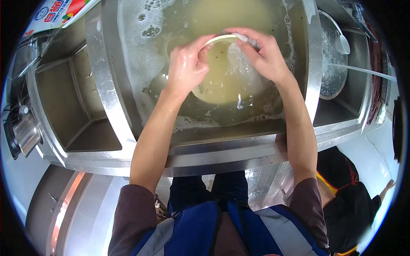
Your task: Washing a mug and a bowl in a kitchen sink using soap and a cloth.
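My left hand (189,65) pinches the upper left rim of a pale, round dish (211,88) in the middle sink basin (312,60). The dish's far rim stands above the cloudy water, while its lower part lies under the surface. My right hand (267,52) presses a wet, whitish scrubbing cloth or pad (248,40) against the rim at the upper right, thumb inside. White suds (137,60) float along the left side of the water. Whether the dish touches the bottom is hidden by the murk.
A stream of water (362,68) runs into a round vessel (331,76) in the right basin. To the left lies another steel basin (61,96). A detergent package (57,14) and a metal container (27,132) stand beyond it. Another person in dark clothing (349,211) is behind me at right.
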The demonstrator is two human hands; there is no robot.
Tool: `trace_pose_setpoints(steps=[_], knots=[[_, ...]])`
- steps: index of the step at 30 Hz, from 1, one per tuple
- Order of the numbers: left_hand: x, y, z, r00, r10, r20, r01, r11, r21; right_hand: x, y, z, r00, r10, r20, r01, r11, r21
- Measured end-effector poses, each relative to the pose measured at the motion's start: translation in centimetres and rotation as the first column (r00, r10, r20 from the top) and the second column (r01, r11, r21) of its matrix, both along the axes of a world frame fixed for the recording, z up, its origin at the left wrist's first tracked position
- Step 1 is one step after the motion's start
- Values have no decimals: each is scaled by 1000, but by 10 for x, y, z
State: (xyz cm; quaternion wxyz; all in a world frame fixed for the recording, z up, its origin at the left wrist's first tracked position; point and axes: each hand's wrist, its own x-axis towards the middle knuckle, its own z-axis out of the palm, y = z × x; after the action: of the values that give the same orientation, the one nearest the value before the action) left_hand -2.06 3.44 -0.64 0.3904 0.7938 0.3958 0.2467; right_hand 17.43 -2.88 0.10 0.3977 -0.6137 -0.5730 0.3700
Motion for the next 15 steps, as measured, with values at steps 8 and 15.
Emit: trace_pose_setpoints(steps=[8,15], knots=[[-19,18,-17,984,118,136,-65,939,-338,7,1,-2,954,-91,-285,13,964,-264],[-15,13,-1,993,96,-65,-108,968,-226,4,-1,-15,943,-113,-313,37,971,-236]])
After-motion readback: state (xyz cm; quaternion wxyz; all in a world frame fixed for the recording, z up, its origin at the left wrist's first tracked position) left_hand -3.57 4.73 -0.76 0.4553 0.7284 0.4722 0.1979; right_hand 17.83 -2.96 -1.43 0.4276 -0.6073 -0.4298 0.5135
